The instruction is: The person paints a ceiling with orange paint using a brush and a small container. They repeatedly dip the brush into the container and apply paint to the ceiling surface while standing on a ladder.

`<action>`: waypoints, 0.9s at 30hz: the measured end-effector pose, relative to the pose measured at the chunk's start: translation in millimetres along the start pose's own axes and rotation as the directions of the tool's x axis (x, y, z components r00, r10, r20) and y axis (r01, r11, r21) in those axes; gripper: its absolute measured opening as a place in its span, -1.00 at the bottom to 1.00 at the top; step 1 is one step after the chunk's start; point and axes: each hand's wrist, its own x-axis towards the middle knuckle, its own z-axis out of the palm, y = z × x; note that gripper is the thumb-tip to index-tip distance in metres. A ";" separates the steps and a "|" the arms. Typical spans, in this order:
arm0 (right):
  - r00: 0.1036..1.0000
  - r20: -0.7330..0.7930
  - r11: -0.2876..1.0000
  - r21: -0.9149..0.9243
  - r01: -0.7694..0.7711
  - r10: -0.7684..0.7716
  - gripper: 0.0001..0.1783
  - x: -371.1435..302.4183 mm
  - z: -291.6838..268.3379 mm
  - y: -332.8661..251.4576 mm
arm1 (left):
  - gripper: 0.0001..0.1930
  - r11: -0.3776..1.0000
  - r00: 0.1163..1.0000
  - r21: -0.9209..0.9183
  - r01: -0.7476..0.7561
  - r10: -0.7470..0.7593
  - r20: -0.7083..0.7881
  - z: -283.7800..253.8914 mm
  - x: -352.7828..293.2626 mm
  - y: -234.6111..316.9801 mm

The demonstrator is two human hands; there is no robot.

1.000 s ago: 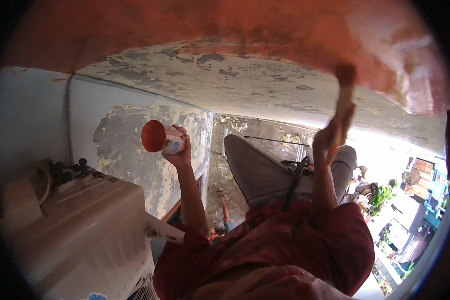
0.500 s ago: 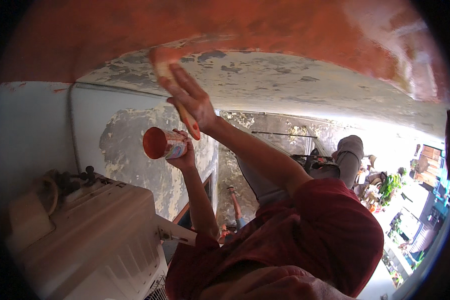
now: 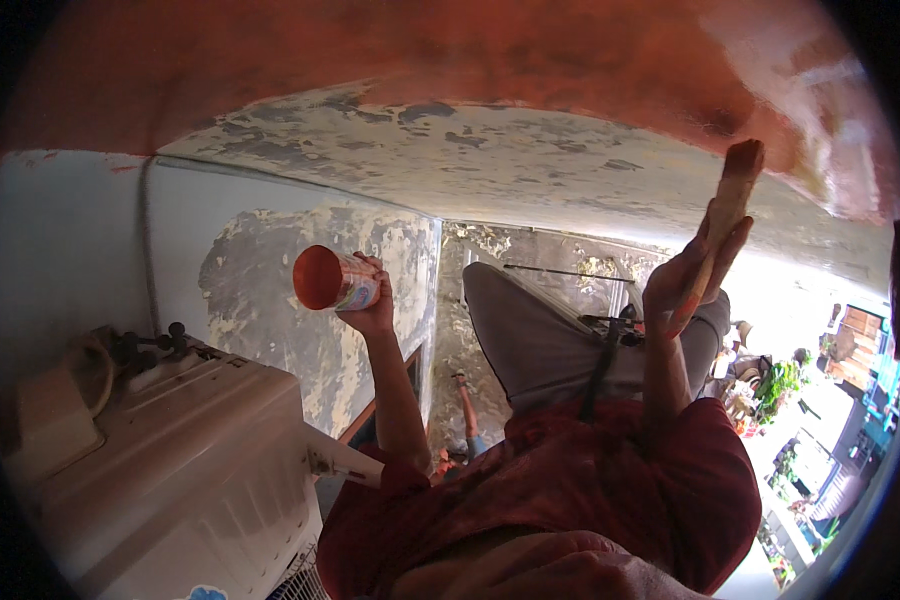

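Note:
My left hand [image 3: 372,309] is closed around a paint can [image 3: 354,284], whose orange-red mouth tips toward the left. At the right, my right hand [image 3: 678,280] grips a paintbrush [image 3: 727,212] by its handle. The brush's bristles point up and are at or close to the lower edge of the orange-red paint on the wall [image 3: 530,150]; I cannot tell whether they touch. Below that paint, the wall is pale with grey, flaking patches.
A beige outdoor air-conditioner unit [image 3: 180,440] juts out at the lower left, with valves on top. A cable [image 3: 148,250] runs down the side wall. Far below, another person's arm [image 3: 467,408] shows. Plants [image 3: 782,385] and clutter lie at the right.
My right hand has swung the paintbrush from the upper middle across to the right. My left hand and the paint can have shifted only slightly.

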 end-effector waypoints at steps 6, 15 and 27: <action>0.991 0.126 0.924 0.374 -0.079 0.033 -0.29 -12.0 92.1 -61.0 | -0.39 0.999 0.999 0.001 -0.041 0.041 0.026 -1.8 -3.8 -8.7; 0.874 0.339 0.569 0.817 -0.090 -0.349 -0.23 -20.5 216.5 -193.5 | -0.37 0.995 0.993 -0.019 -0.098 0.097 -0.069 4.9 -10.3 -9.7; 0.980 0.145 0.963 0.250 0.097 -0.137 -0.93 67.0 -84.9 116.1 | -0.32 0.998 0.997 -0.025 0.064 -0.062 0.045 32.2 -12.8 -106.7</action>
